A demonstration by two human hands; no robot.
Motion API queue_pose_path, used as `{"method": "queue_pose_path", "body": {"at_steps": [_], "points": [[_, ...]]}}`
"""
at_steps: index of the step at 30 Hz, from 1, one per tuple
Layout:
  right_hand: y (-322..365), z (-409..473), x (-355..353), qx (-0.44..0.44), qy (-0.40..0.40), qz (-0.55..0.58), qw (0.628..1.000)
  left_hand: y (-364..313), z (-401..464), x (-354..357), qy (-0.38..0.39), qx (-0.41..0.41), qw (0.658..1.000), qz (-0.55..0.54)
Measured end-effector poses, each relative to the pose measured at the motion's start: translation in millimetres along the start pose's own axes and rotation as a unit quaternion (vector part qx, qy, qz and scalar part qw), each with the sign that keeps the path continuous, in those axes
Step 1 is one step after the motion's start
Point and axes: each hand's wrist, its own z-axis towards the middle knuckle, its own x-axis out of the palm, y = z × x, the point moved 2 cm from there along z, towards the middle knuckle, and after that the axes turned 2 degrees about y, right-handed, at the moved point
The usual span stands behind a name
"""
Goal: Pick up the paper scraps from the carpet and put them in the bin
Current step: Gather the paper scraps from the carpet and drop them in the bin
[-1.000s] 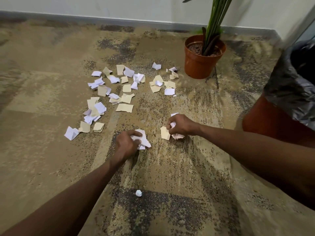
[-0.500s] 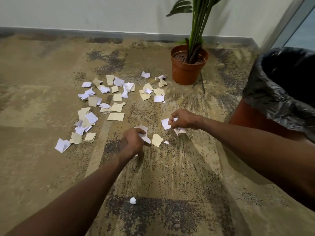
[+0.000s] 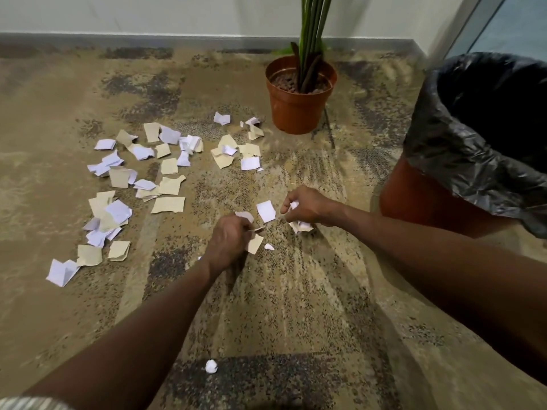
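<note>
Pinching scraps, your left hand (image 3: 226,242) and right hand (image 3: 307,208) have curled fingers; loose pieces under the fingertips may slip before the bin (image 3: 461,161)

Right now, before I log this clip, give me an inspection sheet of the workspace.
Surface: patterned tan and dark carpet.
Job's things: white and tan paper scraps scattered left of centre; one white scrap between the hands; bin with black liner at right.
Clutter: small crumpled white ball near the person.
Grippers: left hand holds scraps; right hand grips white scraps.
Cables: nothing seen.
Surroundings: potted plant by the wall; glass panel at far right.
</note>
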Motion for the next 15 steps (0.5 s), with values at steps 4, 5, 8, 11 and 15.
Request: {"method": "queue_pose_path", "body": {"at_steps": [4,5,8,11,15], "points": [[-4,-1,0,0.004,0.004,0.017,1.000,-5,23,-5,0.031,0.076,0.995,0.060],[-6,-1,0,0.006,0.004,0.020,1.000,-8,26,-6,0.027,0.077,0.996,0.048],[-10,-2,0,0.014,0.002,0.028,0.999,-16,38,-7,0.076,0.058,0.995,0.009],[-13,-4,0,0.016,0.006,0.030,0.999,-23,59,-11,0.187,0.024,0.980,0.057],[-15,-7,-1,0.020,0.013,0.020,1.000,-26,71,-8,0.213,-0.020,0.973,0.088]]}}
